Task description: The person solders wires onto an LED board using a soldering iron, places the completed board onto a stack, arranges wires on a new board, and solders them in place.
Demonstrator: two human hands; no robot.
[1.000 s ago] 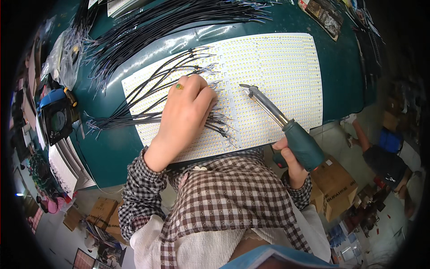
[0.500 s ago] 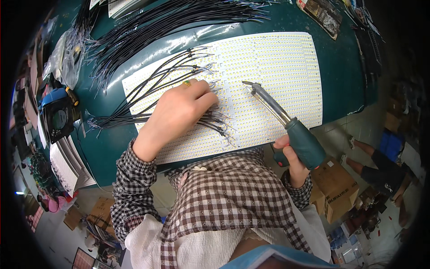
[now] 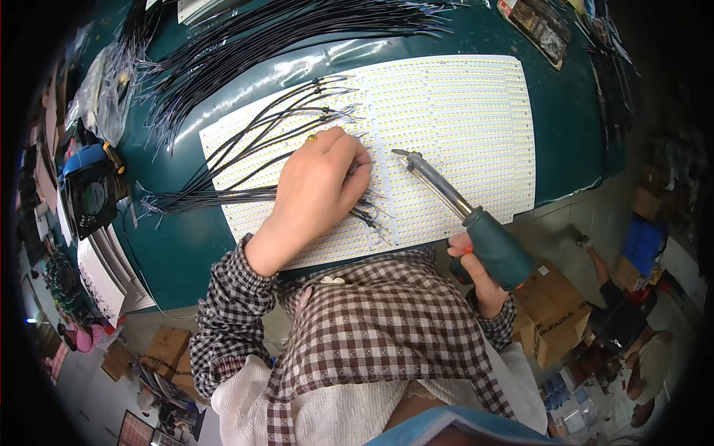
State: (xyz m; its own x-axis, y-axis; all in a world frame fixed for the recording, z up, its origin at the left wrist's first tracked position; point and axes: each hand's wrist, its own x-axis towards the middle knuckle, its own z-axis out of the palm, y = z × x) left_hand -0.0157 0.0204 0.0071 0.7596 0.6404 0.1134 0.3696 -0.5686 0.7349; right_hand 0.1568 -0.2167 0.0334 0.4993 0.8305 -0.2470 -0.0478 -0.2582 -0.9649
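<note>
A white LED board sheet (image 3: 468, 111), dotted with rows of small yellowish chips, lies on the green table. My left hand (image 3: 316, 182) rests over its left half, fingers closed in a pinch around what appears to be a black cable, whose end the fingers mostly hide. Several black cables (image 3: 256, 126) with thin stripped ends fan across the sheet to either side of that hand. In my right hand (image 3: 485, 279) is a soldering iron (image 3: 494, 241) with a dark green pistol handle. Its tip points left above the board, just right of my left fingertips, apart from them.
A large bundle of black cables (image 3: 297, 37) lies along the far side. At the left stand a small black fan (image 3: 93, 195) and stacked white sheets (image 3: 108, 279). A stained box (image 3: 537, 30) sits far right. Cardboard boxes (image 3: 554, 316) and another person (image 3: 632, 334) are beyond the table's right.
My left hand has shifted slightly right, and its fingers have curled differently. The soldering iron has moved left and its tip lower, closer to those fingers. The person at the right has changed position.
</note>
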